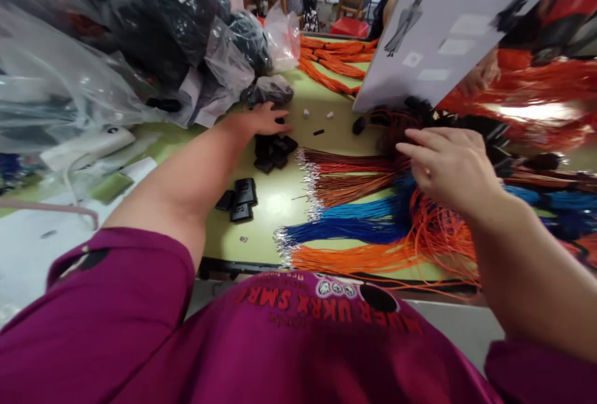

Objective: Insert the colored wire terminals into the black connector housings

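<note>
My left hand [269, 119] reaches over a small pile of black plastic pieces [275, 155], its fingers spread and nothing visible in them. More black plastic blocks [244, 196] lie closer to my body. To the right, my right hand [450, 158] hovers with fingers stretched out above tangled wires, and I see nothing held in it. Under and beside it run bundles of dark red and brown wires [354, 186], blue wires [345, 230] and orange wires [354, 258]. Silvery terminals [310, 183] tip their left ends.
Clear plastic bags [93, 74] with dark contents crowd the left. A pale upright board [420, 37] stands behind my right hand. Orange wire bundles [331, 59] lie at the back, with another person's hand [482, 74] beyond the board. Small white bits [329, 115] dot the green tabletop [273, 199].
</note>
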The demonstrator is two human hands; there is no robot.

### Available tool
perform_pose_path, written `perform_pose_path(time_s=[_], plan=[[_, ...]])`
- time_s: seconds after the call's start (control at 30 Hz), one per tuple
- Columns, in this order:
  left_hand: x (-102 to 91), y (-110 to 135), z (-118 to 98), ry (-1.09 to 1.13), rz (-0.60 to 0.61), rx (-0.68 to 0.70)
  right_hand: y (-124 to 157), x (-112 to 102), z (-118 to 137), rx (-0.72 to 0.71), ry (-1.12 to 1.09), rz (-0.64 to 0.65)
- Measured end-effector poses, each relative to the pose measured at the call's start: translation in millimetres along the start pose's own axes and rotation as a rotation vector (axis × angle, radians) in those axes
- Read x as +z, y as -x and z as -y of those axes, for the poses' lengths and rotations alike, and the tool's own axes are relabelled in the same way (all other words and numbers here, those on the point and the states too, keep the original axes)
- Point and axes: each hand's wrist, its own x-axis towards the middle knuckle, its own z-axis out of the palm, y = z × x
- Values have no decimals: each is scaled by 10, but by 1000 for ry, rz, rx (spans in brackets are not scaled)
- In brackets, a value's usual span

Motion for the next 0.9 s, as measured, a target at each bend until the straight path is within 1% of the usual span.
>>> perform_pose_path(time_s=[0.07,0.17,0.3,0.4,0.5,0.6,0.7,0.77,0.8,0.9], plan=[[69,55,-71,11,33,25,68,-35,168,-50,-61,32],[154,235,-102,8,41,75,189,-57,364,-107,-129,101],[223,627,-77,15,50,142,343,-39,546,-167,-160,139],[261,957,-76,1,51,132,459,-1,674,-203,-181,140],[305,1238,-88,-31,26,164,576,30,850,-239,-303,162],[344,1452,-96,-10,26,208,669,46,1087,-300,-465,275],[345,1613,-129,40,-14,187,712,69,1301,-303,-479,382],[323,1688,-183,62,-54,187,716,98,1381,-284,-465,394],[311,1715,-218,67,-48,206,714,115,1400,-280,-475,385],[300,1748,-326,43,70,319,712,159,1399,-269,-538,317]])
